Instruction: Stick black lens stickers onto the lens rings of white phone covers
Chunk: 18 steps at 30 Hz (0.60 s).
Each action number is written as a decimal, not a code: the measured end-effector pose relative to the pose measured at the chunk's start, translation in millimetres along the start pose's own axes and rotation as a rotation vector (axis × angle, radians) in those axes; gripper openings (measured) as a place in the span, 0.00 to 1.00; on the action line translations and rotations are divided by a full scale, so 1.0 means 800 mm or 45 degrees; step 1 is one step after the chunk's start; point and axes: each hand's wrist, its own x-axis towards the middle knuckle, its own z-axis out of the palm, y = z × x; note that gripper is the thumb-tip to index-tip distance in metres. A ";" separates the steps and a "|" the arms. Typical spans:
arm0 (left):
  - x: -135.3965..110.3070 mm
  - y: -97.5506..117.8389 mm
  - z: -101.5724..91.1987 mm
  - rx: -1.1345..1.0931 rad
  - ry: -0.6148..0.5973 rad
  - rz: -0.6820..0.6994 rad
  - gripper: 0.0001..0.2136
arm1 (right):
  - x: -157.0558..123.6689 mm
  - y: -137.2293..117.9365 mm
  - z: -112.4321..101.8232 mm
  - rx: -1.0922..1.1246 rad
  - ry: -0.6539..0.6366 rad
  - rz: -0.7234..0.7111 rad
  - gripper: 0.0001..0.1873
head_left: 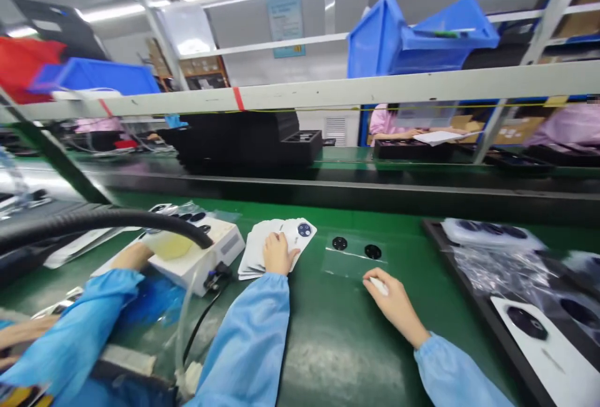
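My left hand [279, 254] sits at about twelve o'clock on a fanned stack of white printed cards [255, 251], its fingers lying across them; I cannot tell whether it is gripping them or only pressing down. The top card carries a round dark camera-ring print [304, 229] near its far corner. My right hand [392, 302], at about one o'clock, is curled closed on a small white piece [379, 286], mostly hidden by my fingers. Just past that hand, a clear film sheet [351, 263] lies on the green bench mat [328, 357] with two black round discs [340, 243] on it. From two to three o'clock, a black tray [473, 307] holds clear plastic bags [497, 272] and a white card with a black disc [527, 322]. At eleven o'clock stands a white benchtop machine [197, 257], a black corrugated hose [103, 219] crossing above it, and a co-worker's hand [129, 257] in a blue sleeve reaches against its near end.
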 end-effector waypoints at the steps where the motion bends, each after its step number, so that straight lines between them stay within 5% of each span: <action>1: 0.008 -0.003 -0.001 0.027 -0.031 -0.014 0.16 | 0.000 0.002 0.008 0.013 0.002 -0.012 0.15; 10: 0.042 -0.020 -0.012 0.063 -0.213 -0.130 0.16 | -0.016 0.015 0.016 0.035 -0.027 -0.045 0.13; 18: 0.055 -0.036 -0.027 -0.198 -0.256 -0.214 0.14 | -0.016 0.013 0.016 -0.007 -0.034 -0.083 0.14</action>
